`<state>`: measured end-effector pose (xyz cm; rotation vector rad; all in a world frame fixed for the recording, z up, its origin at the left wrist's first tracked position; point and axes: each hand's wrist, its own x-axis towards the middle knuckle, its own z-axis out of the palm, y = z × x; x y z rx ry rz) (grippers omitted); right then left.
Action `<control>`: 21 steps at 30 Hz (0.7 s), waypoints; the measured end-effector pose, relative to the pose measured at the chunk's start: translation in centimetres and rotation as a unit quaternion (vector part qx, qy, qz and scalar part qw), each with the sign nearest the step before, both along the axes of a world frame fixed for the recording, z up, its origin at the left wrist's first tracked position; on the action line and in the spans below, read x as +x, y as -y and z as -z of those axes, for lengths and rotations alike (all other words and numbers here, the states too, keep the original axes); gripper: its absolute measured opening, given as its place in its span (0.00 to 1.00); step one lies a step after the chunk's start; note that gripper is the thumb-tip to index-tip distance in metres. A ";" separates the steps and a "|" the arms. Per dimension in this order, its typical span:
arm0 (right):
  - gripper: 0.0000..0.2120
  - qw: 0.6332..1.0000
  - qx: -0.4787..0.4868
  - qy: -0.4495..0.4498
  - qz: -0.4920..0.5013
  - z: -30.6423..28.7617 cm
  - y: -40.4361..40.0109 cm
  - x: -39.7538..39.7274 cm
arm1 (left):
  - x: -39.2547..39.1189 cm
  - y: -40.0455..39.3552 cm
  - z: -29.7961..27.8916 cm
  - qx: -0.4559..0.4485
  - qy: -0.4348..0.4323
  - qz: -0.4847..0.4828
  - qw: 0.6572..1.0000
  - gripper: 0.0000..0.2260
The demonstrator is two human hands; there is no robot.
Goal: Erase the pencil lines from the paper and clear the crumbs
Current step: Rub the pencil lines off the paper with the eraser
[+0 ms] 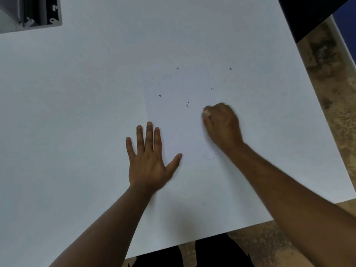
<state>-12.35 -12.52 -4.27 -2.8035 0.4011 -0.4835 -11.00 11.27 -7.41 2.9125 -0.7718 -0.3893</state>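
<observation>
Table (77, 112): white, broad; its near edge runs across the bottom of the view above dark-clothed legs, its right edge slants along a mottled brown floor (327, 97). Wide bare surface lies to the left and far side of the hands.

Paper (183, 83): white sheet lying flat on the table, barely distinct from it; a faint left edge runs down toward the left hand and a faint bottom-right corner shows beside the right wrist.

Left hand (148, 160): flat, palm down, fingers straight and spread, pressing on the sheet's lower left edge; holds nothing.

Right hand (221, 122): blurred, fingers curled into a fist on the lower right part of the sheet. A pale bit shows at the fingertips (207, 112); whether it is an eraser cannot be told.

Crumbs (187, 104): several small dark specks and slivers scattered over the sheet beyond both hands, the nearest pair just left of the right hand's knuckles, others well apart toward the far side.

Grey metal fixture (30, 14): top left corner of the table, well apart from the sheet; its contents are not discernible.
</observation>
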 end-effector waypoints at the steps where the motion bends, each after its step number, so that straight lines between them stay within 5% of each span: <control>1: 0.09 0.999 0.031 0.013 -0.040 0.2 -2.3 -0.2 | -0.1 0.0 0.0 -0.006 0.003 0.002 1.000 0.45; 6: 0.12 0.977 0.076 -0.059 -0.188 0.7 -8.3 -2.2 | 0.0 -0.3 0.4 -0.010 0.011 0.023 1.000 0.45; 10: 0.10 0.998 -0.014 -0.028 -0.061 0.6 -1.1 -1.4 | 0.0 0.2 -0.1 0.001 -0.006 0.006 1.000 0.46; 14: 0.09 1.000 0.024 -0.004 0.008 -0.2 -0.5 -0.7 | 0.0 0.1 -0.3 0.002 -0.010 0.006 1.000 0.46; 21: 0.10 0.961 0.074 -0.045 -0.263 0.4 -8.1 3.0 | 0.0 0.1 0.2 -0.013 0.011 -0.001 1.000 0.48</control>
